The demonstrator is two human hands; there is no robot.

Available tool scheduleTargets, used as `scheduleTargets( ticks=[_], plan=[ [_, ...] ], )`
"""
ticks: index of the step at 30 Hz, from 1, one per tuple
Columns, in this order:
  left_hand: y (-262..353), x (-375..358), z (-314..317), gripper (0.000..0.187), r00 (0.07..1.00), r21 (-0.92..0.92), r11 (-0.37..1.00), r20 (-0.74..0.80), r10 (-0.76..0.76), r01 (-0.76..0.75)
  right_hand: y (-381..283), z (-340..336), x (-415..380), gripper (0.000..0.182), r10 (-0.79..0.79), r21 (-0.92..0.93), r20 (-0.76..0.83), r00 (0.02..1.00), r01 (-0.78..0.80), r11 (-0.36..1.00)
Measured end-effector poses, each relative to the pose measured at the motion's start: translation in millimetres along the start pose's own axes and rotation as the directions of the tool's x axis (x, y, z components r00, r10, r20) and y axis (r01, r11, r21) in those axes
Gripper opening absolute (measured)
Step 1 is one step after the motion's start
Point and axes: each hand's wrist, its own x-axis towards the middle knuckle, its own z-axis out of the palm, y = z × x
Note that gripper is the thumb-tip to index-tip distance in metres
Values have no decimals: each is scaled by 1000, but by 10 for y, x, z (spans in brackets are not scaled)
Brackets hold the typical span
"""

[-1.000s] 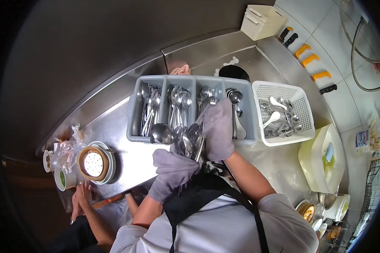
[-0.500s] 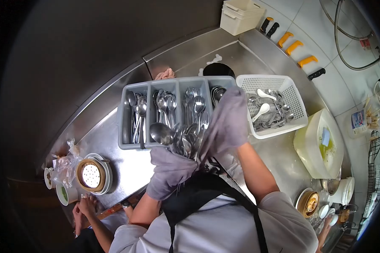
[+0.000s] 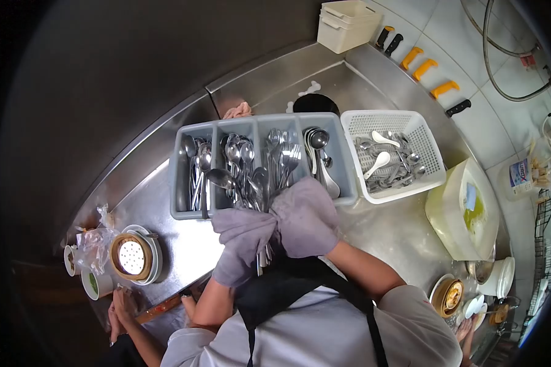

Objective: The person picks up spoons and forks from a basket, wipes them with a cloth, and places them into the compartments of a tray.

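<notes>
A greyish-purple cloth [image 3: 275,211] covers both of my hands. Through it, my left hand [image 3: 231,248] grips a bunch of spoons [image 3: 254,186], whose bowls stick up above the cloth and handles poke out below. My right hand [image 3: 306,220], wrapped in the other part of the cloth, presses against the bunch from the right; its fingers are hidden. Just beyond the hands is a grey cutlery tray [image 3: 194,127] with spoons [image 3: 197,165], more spoons [image 3: 239,153], forks [image 3: 288,156] and ladle-like spoons [image 3: 318,144] in separate compartments.
A white perforated basket [image 3: 431,131] of mixed cutlery stands right of the tray. Farther right is a pale tub [image 3: 441,214] of greenish liquid. Bamboo steamers [image 3: 128,278] and bowls sit at left. Another person's hands [image 3: 122,309] are lower left; knives [image 3: 425,70] hang on the wall.
My right hand has come down and left from over the tray's right compartment, closing in beside my left hand. The ladle-like spoons there are now uncovered.
</notes>
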Motion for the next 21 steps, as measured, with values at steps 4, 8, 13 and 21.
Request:
scheduleTargets(
  ticks=[4, 8, 13, 21],
  plan=[
    [202, 107, -166, 28, 997, 142, 987, -8, 78, -76, 47, -741, 446, 26, -27, -193, 533, 845, 152, 969],
    [37, 20, -106, 28, 999, 40, 999, 6, 36, -36, 74, -548, 271, 22, 263, 358, 90, 961, -278, 891],
    [18, -1, -81, 25, 993, 40, 995, 79, 83, -87, 208, -246, 195, 18, 507, 777, -67, 860, -274, 567],
    [-22, -76, 185, 24, 990, -2, 992, 59, 129, -130, 377, 194, -119, 19, 879, 958, 219, 424, 78, -276]
  ],
)
